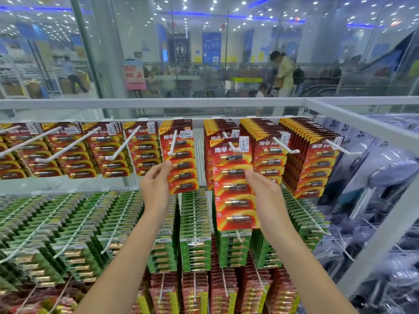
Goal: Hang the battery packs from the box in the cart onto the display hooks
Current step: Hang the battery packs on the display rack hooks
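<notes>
Battery pack [234, 189] in right hand [265, 191], left hand [155, 184] seemingly touching another pack [181, 171]

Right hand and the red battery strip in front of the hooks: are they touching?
Touching. The head view shows the right hand pinching the strip at its right edge, thumb in front. The left hand pinches a hung strip.
</notes>
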